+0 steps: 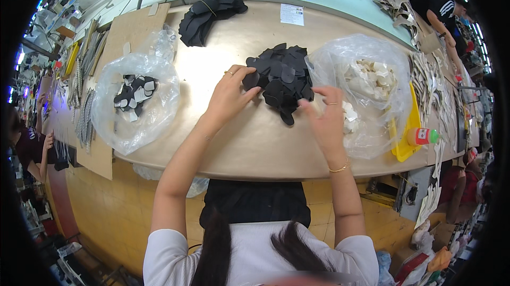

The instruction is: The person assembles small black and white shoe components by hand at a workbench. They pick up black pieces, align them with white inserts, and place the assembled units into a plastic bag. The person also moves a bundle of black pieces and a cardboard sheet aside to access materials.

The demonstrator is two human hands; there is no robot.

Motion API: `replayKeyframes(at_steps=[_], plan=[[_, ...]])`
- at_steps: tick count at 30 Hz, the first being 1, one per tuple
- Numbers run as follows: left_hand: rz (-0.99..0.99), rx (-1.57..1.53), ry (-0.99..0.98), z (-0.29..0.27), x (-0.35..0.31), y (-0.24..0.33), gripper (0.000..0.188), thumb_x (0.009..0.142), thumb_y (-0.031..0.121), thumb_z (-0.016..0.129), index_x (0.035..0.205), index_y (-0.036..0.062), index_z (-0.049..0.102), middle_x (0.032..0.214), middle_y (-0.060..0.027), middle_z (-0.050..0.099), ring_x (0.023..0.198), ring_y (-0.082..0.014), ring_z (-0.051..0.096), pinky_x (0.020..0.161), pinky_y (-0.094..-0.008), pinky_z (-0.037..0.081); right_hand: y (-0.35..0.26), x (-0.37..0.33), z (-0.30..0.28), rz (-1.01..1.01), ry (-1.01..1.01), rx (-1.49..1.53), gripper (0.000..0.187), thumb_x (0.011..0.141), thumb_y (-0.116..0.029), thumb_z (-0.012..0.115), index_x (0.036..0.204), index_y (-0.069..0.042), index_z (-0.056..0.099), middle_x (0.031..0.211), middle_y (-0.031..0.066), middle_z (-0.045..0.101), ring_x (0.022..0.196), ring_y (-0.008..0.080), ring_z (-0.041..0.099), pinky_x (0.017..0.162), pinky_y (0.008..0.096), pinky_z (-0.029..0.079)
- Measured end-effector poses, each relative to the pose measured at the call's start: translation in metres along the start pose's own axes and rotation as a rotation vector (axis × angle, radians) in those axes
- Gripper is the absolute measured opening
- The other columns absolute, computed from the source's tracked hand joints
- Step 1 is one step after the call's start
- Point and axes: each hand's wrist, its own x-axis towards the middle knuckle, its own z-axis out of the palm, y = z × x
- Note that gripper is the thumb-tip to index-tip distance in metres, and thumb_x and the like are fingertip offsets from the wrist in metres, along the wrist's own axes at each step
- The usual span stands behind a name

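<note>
A loose heap of black cut pieces (287, 71), flat and rounded like leather or fabric, lies on the tan-covered table in front of me. At its left side, my left hand (229, 94) has thumb and forefinger on either side of a rounded black piece (251, 80), pinching it. My right hand (325, 113) is at the heap's lower right edge, thumb and forefinger apart, slightly blurred, with nothing visible between them. Beside it, a clear plastic bag (366, 137) holds pale cream pieces (372, 79).
Left stands an open clear bag (159, 132) with black and white pieces (135, 94). A tied black bundle (212, 12) and a paper label (291, 14) lie farther back. Right are a yellow tray (406, 148) and a green-capped bottle (422, 136). Other people work at both sides.
</note>
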Motion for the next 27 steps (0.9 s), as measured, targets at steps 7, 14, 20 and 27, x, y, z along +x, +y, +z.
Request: replayKeyframes(at_steps=[7, 14, 20, 27], plan=[[-0.057, -0.164, 0.063, -0.009, -0.012, -0.013, 0.024, 0.091, 0.009, 0.068, 0.114, 0.0013, 0.069, 0.108, -0.0094, 0.067, 0.089, -0.0221, 0.069, 0.076, -0.0300, 0.058, -0.004, 0.005, 0.063, -0.285, -0.072, -0.249, 0.094, 0.074, -0.030, 0.086, 0.153, -0.028, 0.034, 0.164, 0.0188, 0.011, 0.146, 0.0524, 0.013, 0.118, 0.0618, 0.018], [-0.432, -0.585, 0.156, -0.026, -0.008, -0.041, 0.022, 0.098, 0.014, 0.062, 0.109, -0.0030, 0.069, 0.096, -0.0116, 0.072, 0.079, -0.0150, 0.071, 0.065, -0.0251, 0.057, 0.016, 0.063, 0.109, -0.385, 0.068, -0.313, 0.093, 0.076, -0.028, 0.084, 0.153, -0.029, 0.032, 0.162, 0.0191, 0.015, 0.146, 0.0527, 0.016, 0.116, 0.0633, 0.021], [-0.520, -0.950, 0.182, -0.045, -0.022, -0.041, 0.017, 0.099, 0.016, 0.059, 0.098, -0.0008, 0.064, 0.096, -0.0127, 0.073, 0.084, -0.0180, 0.073, 0.067, -0.0265, 0.056, 0.011, 0.122, 0.135, -0.304, 0.006, -0.379, 0.092, 0.077, -0.040, 0.083, 0.153, -0.029, 0.033, 0.162, 0.0172, 0.018, 0.146, 0.0501, 0.019, 0.115, 0.0646, 0.023], [-0.580, -0.855, -0.232, -0.037, -0.055, -0.013, 0.022, 0.091, 0.007, 0.071, 0.110, -0.0042, 0.069, 0.082, -0.0076, 0.071, 0.067, -0.0097, 0.065, 0.060, -0.0221, 0.051, -0.006, 0.067, 0.066, -0.224, -0.080, 0.006, 0.057, 0.093, -0.031, 0.068, 0.144, -0.014, 0.048, 0.156, 0.0189, 0.035, 0.142, 0.0424, 0.034, 0.115, 0.0529, 0.031]])
